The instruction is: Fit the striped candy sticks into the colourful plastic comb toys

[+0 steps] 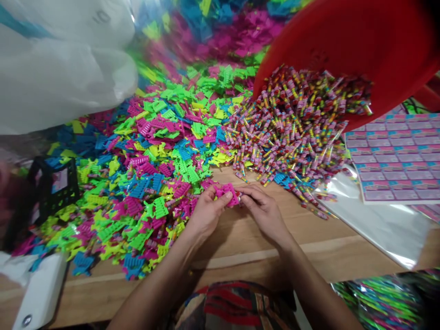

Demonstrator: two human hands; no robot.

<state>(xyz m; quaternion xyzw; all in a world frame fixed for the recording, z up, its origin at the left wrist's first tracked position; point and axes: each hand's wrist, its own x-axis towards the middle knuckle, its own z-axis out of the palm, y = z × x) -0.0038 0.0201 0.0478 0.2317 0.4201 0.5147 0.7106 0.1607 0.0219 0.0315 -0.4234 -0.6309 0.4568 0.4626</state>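
Above the wooden table, my left hand (209, 206) pinches a pink plastic toy piece (227, 194) with slots and cut-outs. My right hand (263, 208) is closed at the right end of that piece. Its thumb and fingers pinch a small candy tube (239, 195), mostly hidden, with red and white showing. Left of my hands spreads a big heap of pink, green, yellow and blue plastic pieces (158, 160). Beyond my right hand lies a pile of small wrapped candy tubes (292, 133) with multicoloured contents.
A tipped red basin (343, 41) stands behind the tubes. Printed label sheets (395, 160) and clear plastic bags (381, 224) lie at right. White sacks (68, 78) bulge at upper left. A black basket (58, 183) and a white device (43, 291) sit at left.
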